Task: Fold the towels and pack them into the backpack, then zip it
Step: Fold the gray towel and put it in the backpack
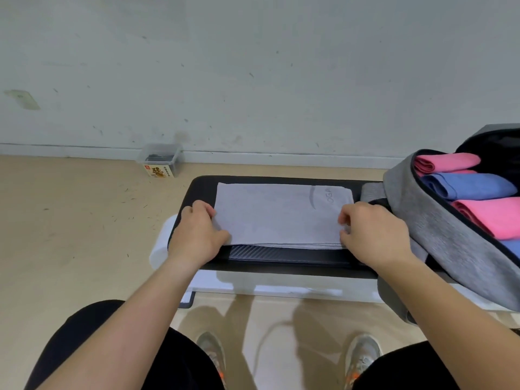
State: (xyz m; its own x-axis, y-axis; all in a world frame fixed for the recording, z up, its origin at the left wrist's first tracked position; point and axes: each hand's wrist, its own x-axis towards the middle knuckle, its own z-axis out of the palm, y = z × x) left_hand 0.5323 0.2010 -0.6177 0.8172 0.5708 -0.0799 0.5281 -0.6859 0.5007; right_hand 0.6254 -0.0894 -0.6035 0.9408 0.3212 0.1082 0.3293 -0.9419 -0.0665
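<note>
Grey towel (281, 215) on black bench (197, 184), tan floor (70, 220), scuffed wall (253, 66)

A pale grey-white wall (253, 66) fills the upper half of the view, scuffed with small dark marks and a greenish stain at the far left. A white baseboard (70, 152) runs along its foot. The floor (70, 220) is light beige, smooth and speckled with tiny dark bits. A clear plastic box (160, 160) with a yellow and red label stands on the floor against the baseboard. A low bench (202, 187) with a black top and white base sits in front of the wall. Light is soft and even, with faint shadows on the floor.
</note>
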